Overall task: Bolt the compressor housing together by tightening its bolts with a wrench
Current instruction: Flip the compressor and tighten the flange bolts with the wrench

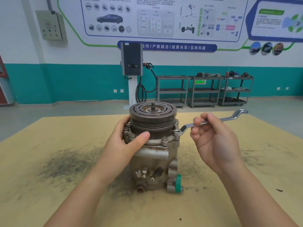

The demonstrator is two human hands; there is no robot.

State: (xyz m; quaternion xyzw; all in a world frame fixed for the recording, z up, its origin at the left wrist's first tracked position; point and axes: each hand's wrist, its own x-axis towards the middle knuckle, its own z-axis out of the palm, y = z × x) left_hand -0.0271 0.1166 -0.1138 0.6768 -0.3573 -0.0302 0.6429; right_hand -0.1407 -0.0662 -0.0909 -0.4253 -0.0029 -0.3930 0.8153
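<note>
On a tan, grease-smudged table (49,131), the compressor (153,145) stands upright at the centre, pulley (153,112) on top and a green cap (178,182) on a fitting at its 5 o'clock foot. At its 9 o'clock side the left hand (126,145) wraps the collar under the pulley, fingers curled behind and thumb pressed across the front, steadying the body. At 3 o'clock the right hand (213,138) pinches the shank of the wrench (211,121), fingers closed around it, while the ring end sits on a flange bolt (176,132) at the 2 o'clock corner; whether it is fully seated on the head cannot be told. Another bolt (164,139) shows at the front edge. The cast metal housing looks heavy and rigid, likely stable on its base yet prone to twist under torque, so bracing the collar seems sensible. Gripping the wrench farther out toward its free end would probably give more leverage; oily metal may slip.
</note>
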